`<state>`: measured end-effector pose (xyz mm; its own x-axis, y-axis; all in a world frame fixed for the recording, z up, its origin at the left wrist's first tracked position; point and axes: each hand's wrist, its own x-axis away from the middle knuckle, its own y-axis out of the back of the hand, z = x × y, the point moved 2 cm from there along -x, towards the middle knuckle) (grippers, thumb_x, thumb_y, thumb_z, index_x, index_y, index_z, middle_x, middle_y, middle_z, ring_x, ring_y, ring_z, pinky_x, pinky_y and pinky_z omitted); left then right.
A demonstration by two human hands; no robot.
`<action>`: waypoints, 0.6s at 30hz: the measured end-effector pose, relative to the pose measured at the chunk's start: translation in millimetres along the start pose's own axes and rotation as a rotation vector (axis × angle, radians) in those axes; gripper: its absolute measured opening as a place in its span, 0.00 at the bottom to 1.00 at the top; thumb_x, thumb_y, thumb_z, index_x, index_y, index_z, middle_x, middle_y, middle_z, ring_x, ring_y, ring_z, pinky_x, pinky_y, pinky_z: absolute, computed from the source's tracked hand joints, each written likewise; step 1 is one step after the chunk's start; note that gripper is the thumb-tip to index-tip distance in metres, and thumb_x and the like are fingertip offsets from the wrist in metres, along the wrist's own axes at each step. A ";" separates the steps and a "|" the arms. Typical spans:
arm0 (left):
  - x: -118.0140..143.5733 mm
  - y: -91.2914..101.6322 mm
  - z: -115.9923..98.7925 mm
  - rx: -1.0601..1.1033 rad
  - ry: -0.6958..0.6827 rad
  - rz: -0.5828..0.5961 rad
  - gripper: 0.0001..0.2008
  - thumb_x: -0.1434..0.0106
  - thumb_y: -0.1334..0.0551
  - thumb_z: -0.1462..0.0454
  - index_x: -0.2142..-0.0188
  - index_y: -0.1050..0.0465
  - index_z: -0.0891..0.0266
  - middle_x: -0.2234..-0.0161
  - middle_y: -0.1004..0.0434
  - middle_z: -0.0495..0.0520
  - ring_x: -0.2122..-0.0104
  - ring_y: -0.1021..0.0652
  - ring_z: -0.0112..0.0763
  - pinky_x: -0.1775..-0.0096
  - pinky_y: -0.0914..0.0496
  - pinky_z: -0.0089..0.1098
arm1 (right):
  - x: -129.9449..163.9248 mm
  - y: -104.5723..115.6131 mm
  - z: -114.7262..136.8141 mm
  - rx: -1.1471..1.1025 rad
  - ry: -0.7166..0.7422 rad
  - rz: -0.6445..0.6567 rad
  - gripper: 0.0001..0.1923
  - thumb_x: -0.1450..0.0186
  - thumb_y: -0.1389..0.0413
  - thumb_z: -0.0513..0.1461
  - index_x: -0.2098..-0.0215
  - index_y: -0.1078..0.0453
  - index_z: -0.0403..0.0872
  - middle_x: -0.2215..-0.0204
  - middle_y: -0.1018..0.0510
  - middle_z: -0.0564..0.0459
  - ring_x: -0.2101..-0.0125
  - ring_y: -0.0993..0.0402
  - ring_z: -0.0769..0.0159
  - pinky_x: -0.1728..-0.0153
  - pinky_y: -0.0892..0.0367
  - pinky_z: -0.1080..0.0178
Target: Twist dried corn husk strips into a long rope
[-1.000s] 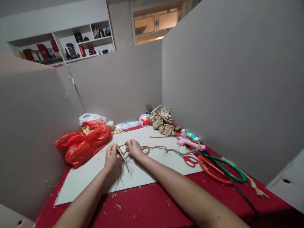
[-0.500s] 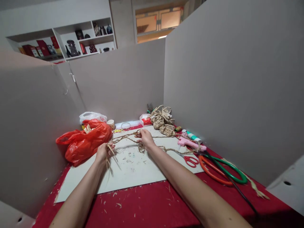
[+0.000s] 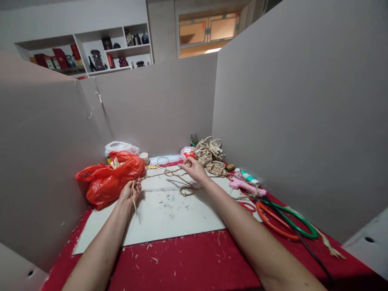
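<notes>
Both hands grip the same length of twisted straw rope [image 3: 165,173]. Left hand [image 3: 131,193] is closed around one end of it, with loose straw strands [image 3: 132,201] hanging from the fist toward the white board [image 3: 169,218] below. Right hand [image 3: 194,168] is raised farther back and to the right, its fingertips pinched on the rope at the other side, so the rope stretches between the two hands just above the board. Past the right hand's grip, the rope drops and curls into a small loop [image 3: 185,190] lying on the board, then trails right toward the tools.

White board lies flat on a red-covered counter [image 3: 194,262], which is scattered with short straw scraps. Just behind and left of the left hand sits a crumpled red plastic bag [image 3: 110,180], with a white plastic bag [image 3: 120,147] and a small paper cup [image 3: 144,157] behind it. Near the right hand, at the back, a pile of woven straw pieces [image 3: 210,155] rests against the grey partition [image 3: 287,113]. To the right lie a pink glue gun [image 3: 246,186], red-handled scissors [image 3: 248,206], partly hidden by the right forearm, and orange and green rings [image 3: 285,222] lying over one another. Grey partitions enclose the counter on three sides; shelves with ornaments [image 3: 100,56] show above them.
</notes>
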<state>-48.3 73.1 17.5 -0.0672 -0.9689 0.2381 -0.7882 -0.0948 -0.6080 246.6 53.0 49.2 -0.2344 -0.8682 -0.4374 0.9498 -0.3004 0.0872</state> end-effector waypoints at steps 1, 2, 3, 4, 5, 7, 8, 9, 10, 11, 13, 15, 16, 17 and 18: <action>-1.7 1.6 -1.2 0.016 0.004 0.001 0.08 0.45 0.49 0.75 0.69 0.33 0.70 0.75 0.28 0.55 0.81 0.29 0.19 0.78 0.30 0.19 | -4.6 4.0 3.9 0.017 0.020 0.040 0.16 0.54 0.36 0.45 0.75 0.35 0.46 0.85 0.40 0.63 0.82 0.43 0.74 0.78 0.42 0.70; -3.8 3.7 -2.3 0.031 -0.002 -0.007 0.08 0.45 0.48 0.75 0.69 0.33 0.69 0.76 0.28 0.54 0.81 0.29 0.19 0.79 0.30 0.19 | -9.9 8.7 8.4 0.024 0.050 0.066 0.17 0.55 0.35 0.44 0.71 0.33 0.46 0.83 0.37 0.62 0.81 0.40 0.73 0.77 0.40 0.69; -6.3 6.4 -3.4 0.044 -0.014 -0.024 0.08 0.45 0.49 0.75 0.69 0.33 0.69 0.76 0.29 0.53 0.81 0.30 0.19 0.79 0.30 0.19 | -15.6 14.3 13.1 0.032 0.086 0.066 0.19 0.54 0.36 0.43 0.66 0.32 0.45 0.79 0.32 0.60 0.78 0.36 0.72 0.75 0.38 0.69; -9.0 9.5 -4.4 0.057 -0.030 -0.047 0.08 0.46 0.49 0.75 0.69 0.33 0.68 0.77 0.29 0.53 0.82 0.30 0.19 0.80 0.30 0.19 | -21.2 20.4 17.2 0.067 0.118 0.054 0.21 0.51 0.38 0.44 0.60 0.32 0.46 0.73 0.28 0.56 0.74 0.33 0.71 0.72 0.36 0.68; -11.8 13.1 -5.7 0.067 -0.049 -0.074 0.08 0.46 0.49 0.75 0.70 0.34 0.68 0.78 0.30 0.52 0.83 0.30 0.19 0.80 0.31 0.19 | -26.1 26.0 20.3 0.130 0.137 0.043 0.22 0.47 0.41 0.44 0.56 0.34 0.46 0.67 0.26 0.52 0.70 0.31 0.70 0.69 0.35 0.67; -16.9 20.6 -8.3 0.083 -0.088 -0.129 0.08 0.47 0.49 0.74 0.71 0.34 0.67 0.80 0.31 0.50 0.84 0.31 0.19 0.82 0.33 0.19 | -30.6 33.2 20.6 0.305 0.120 0.077 0.19 0.42 0.46 0.45 0.55 0.33 0.46 0.61 0.25 0.48 0.66 0.29 0.68 0.66 0.35 0.66; -19.1 24.0 -9.6 0.087 -0.107 -0.153 0.08 0.47 0.49 0.74 0.72 0.34 0.67 0.81 0.32 0.50 0.84 0.31 0.19 0.82 0.34 0.19 | -29.0 33.4 17.3 0.396 0.086 0.141 0.16 0.42 0.46 0.45 0.58 0.31 0.45 0.63 0.24 0.48 0.66 0.29 0.67 0.66 0.35 0.65; -21.0 26.9 -10.6 0.089 -0.125 -0.174 0.07 0.48 0.49 0.74 0.72 0.34 0.67 0.81 0.33 0.49 0.84 0.32 0.20 0.83 0.34 0.19 | -24.6 31.2 12.1 0.471 0.045 0.225 0.14 0.44 0.44 0.44 0.63 0.29 0.45 0.66 0.23 0.48 0.68 0.29 0.67 0.67 0.35 0.65; -22.6 29.2 -11.2 0.088 -0.140 -0.192 0.07 0.48 0.49 0.74 0.73 0.34 0.67 0.82 0.33 0.49 0.85 0.32 0.20 0.83 0.35 0.20 | -17.7 27.0 5.5 0.526 0.004 0.309 0.12 0.47 0.40 0.44 0.68 0.28 0.44 0.70 0.23 0.49 0.70 0.29 0.66 0.68 0.35 0.65; -23.8 30.9 -11.5 0.086 -0.154 -0.207 0.06 0.49 0.48 0.73 0.74 0.34 0.67 0.82 0.33 0.49 0.85 0.32 0.20 0.82 0.34 0.20 | -9.1 21.4 -1.5 0.567 -0.035 0.375 0.11 0.52 0.37 0.42 0.73 0.27 0.44 0.74 0.23 0.50 0.72 0.29 0.65 0.69 0.36 0.65; -25.7 32.3 -10.8 0.078 -0.175 -0.228 0.06 0.49 0.48 0.73 0.74 0.34 0.67 0.82 0.32 0.50 0.85 0.32 0.21 0.82 0.34 0.21 | 8.7 8.5 -14.3 0.664 -0.099 0.461 0.09 0.58 0.34 0.37 0.79 0.29 0.44 0.78 0.24 0.50 0.73 0.29 0.63 0.70 0.37 0.65; -26.8 32.1 -9.2 0.067 -0.189 -0.240 0.06 0.50 0.48 0.74 0.75 0.35 0.67 0.80 0.31 0.52 0.84 0.32 0.21 0.81 0.33 0.22 | 20.1 -1.8 -19.6 0.740 -0.123 0.478 0.07 0.56 0.37 0.33 0.81 0.31 0.44 0.78 0.25 0.50 0.72 0.29 0.62 0.69 0.39 0.65; -27.2 31.7 -8.3 0.062 -0.196 -0.245 0.06 0.50 0.48 0.74 0.75 0.35 0.67 0.80 0.30 0.52 0.84 0.31 0.22 0.81 0.33 0.23 | 21.5 -4.2 -18.4 0.763 -0.121 0.470 0.05 0.54 0.39 0.32 0.81 0.31 0.44 0.78 0.25 0.50 0.72 0.29 0.63 0.69 0.39 0.65; -27.6 31.2 -7.6 0.055 -0.203 -0.249 0.06 0.50 0.48 0.74 0.76 0.35 0.68 0.80 0.30 0.53 0.84 0.31 0.22 0.81 0.34 0.23 | 19.7 -4.2 -14.4 0.776 -0.112 0.459 0.04 0.51 0.41 0.32 0.80 0.32 0.44 0.78 0.25 0.51 0.72 0.30 0.64 0.70 0.40 0.66; -27.9 30.9 -7.1 0.049 -0.215 -0.256 0.05 0.50 0.48 0.74 0.76 0.35 0.68 0.80 0.30 0.53 0.84 0.31 0.23 0.82 0.34 0.23 | 15.0 -1.6 -7.9 0.778 -0.099 0.443 0.03 0.50 0.43 0.32 0.79 0.32 0.44 0.78 0.26 0.52 0.73 0.31 0.66 0.71 0.40 0.67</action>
<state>-75.0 98.8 -2.5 0.2636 -0.9379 0.2254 -0.7320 -0.3467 -0.5865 243.2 43.5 35.4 0.0691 -0.9873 -0.1434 0.5573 -0.0810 0.8264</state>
